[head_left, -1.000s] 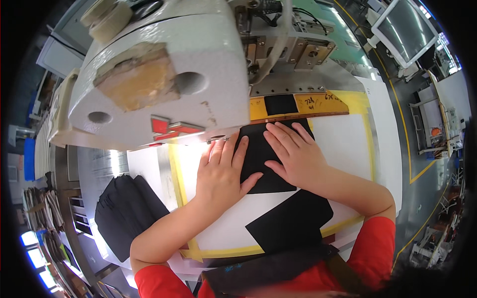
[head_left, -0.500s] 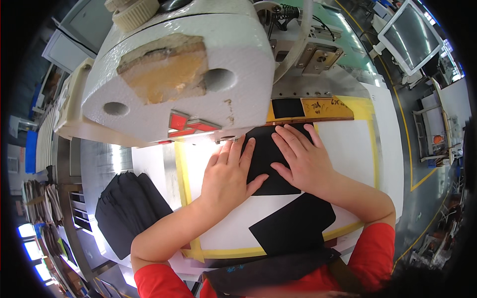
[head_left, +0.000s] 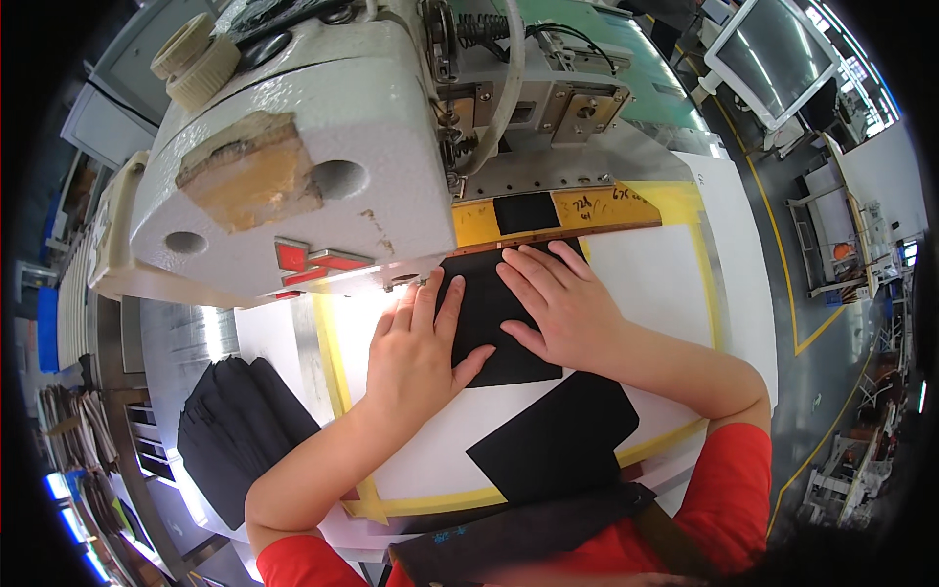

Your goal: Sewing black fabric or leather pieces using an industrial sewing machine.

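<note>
A black fabric piece [head_left: 482,344] lies flat on the white, yellow-taped work surface, its far edge against a yellow clamp plate [head_left: 591,212]. My left hand [head_left: 411,344] rests on the piece's left side, fingers stretched out and the thumb spread to the right. Its fingertips reach close to the lower edge of a white sewing machine head [head_left: 396,201]. My right hand [head_left: 562,305] lies flat on the right part, fingertips near the plate. Both hands are open, pressing from above rather than gripping. Closer to me lies a second black fabric piece [head_left: 562,437], turned at an angle.
At the left, a fanned stack of black fabric pieces [head_left: 243,430] sits on the metal table. Yellow tape [head_left: 712,284] frames the white sheet. A monitor [head_left: 773,59] stands at the far right beyond the machine. Shelves of folded material [head_left: 83,421] stand at the left.
My viewpoint has shifted, so the machine and table appear farther left. Both hands stay flat on the black fabric piece, in nearly the same place against the clamp plate.
</note>
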A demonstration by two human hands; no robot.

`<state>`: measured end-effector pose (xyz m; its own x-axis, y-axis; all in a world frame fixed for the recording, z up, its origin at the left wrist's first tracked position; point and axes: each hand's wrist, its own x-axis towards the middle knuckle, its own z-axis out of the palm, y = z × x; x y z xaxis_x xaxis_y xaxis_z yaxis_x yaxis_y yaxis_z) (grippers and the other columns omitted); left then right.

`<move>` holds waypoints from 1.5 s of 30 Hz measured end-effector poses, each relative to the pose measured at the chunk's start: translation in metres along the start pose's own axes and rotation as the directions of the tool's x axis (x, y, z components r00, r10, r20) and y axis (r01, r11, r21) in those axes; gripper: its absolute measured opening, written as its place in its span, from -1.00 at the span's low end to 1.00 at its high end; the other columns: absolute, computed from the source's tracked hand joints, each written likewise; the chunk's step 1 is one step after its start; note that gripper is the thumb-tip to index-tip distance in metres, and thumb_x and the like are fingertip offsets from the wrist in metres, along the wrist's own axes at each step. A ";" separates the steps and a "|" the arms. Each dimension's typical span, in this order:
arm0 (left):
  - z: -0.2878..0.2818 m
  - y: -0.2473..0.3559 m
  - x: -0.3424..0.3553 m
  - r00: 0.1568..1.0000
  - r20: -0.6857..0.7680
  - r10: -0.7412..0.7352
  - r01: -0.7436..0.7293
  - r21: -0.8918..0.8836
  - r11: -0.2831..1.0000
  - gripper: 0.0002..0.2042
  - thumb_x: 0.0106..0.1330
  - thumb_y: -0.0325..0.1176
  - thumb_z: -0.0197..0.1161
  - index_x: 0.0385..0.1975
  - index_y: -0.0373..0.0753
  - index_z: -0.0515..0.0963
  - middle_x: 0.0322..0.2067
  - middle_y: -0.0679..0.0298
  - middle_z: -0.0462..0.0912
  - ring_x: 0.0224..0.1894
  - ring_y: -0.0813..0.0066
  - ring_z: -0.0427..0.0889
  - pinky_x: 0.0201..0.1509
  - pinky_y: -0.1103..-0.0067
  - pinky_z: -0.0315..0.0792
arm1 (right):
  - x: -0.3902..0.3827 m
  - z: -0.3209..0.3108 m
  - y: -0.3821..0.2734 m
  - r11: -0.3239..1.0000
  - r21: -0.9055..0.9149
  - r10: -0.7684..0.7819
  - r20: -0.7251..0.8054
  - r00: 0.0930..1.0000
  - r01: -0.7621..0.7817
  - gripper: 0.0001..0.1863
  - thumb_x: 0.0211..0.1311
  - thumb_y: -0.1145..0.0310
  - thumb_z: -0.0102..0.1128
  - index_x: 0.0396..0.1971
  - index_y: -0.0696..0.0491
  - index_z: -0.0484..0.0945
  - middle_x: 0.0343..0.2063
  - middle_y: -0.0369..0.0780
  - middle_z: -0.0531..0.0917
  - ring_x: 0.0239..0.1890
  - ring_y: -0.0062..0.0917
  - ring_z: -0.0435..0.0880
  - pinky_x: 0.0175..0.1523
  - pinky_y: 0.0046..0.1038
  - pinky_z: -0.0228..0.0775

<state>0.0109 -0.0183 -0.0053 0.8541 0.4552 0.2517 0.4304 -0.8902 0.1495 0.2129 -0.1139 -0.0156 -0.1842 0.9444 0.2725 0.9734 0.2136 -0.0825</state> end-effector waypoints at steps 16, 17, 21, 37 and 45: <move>-0.005 0.005 -0.001 0.999 0.025 -0.034 0.034 0.009 0.999 -0.30 0.06 0.00 0.37 0.18 -0.27 0.41 0.16 0.03 0.40 0.01 0.12 0.54 0.04 0.36 0.41 | -0.001 -0.002 0.002 1.000 0.008 -0.015 0.011 1.000 0.015 -0.35 0.12 0.10 0.25 0.14 0.21 0.39 0.18 -0.06 0.41 0.23 -0.27 0.41 0.35 -0.17 0.10; -0.006 0.005 -0.002 0.997 0.046 -0.054 0.054 0.011 0.999 -0.29 0.05 -0.01 0.37 0.19 -0.26 0.41 0.16 0.04 0.41 -0.04 0.14 0.55 0.02 0.37 0.41 | -0.001 -0.001 0.002 1.000 0.017 -0.022 0.007 1.000 0.022 -0.34 0.12 0.10 0.25 0.14 0.22 0.39 0.18 -0.05 0.41 0.23 -0.27 0.41 0.35 -0.18 0.10; -0.011 0.007 0.001 0.995 0.070 -0.065 0.065 0.002 0.998 -0.29 0.03 -0.02 0.39 0.18 -0.25 0.41 0.13 0.05 0.44 -0.12 0.17 0.54 0.02 0.38 0.41 | -0.001 -0.002 0.003 0.999 0.014 -0.050 -0.009 0.999 0.050 -0.34 0.14 0.09 0.23 0.13 0.23 0.40 0.18 -0.03 0.41 0.22 -0.25 0.42 0.35 -0.18 0.10; -0.012 0.022 0.011 0.998 0.014 -0.066 0.065 0.064 0.996 -0.35 0.02 -0.06 0.39 0.08 -0.33 0.45 -0.02 0.01 0.48 0.05 0.05 0.48 0.07 0.34 0.37 | -0.005 -0.007 0.016 0.992 -0.006 -0.124 -0.058 0.991 0.124 -0.40 0.18 0.06 0.18 0.07 0.22 0.45 0.05 -0.05 0.49 0.16 -0.29 0.45 0.34 -0.17 0.10; -0.014 0.029 0.013 0.993 -0.006 -0.118 0.118 0.084 0.989 -0.39 0.02 -0.10 0.40 0.04 -0.32 0.43 0.06 -0.01 0.44 0.14 0.00 0.46 0.12 0.33 0.38 | -0.017 -0.012 0.031 0.991 -0.016 -0.130 -0.077 0.989 0.129 -0.40 0.16 0.05 0.22 0.04 0.22 0.45 -0.03 -0.05 0.51 0.12 -0.30 0.46 0.34 -0.10 0.09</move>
<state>0.0303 -0.0380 0.0158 0.7954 0.5574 0.2378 0.5514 -0.8285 0.0975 0.2476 -0.1261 -0.0113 -0.2982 0.8865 0.3538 0.9435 0.3299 -0.0315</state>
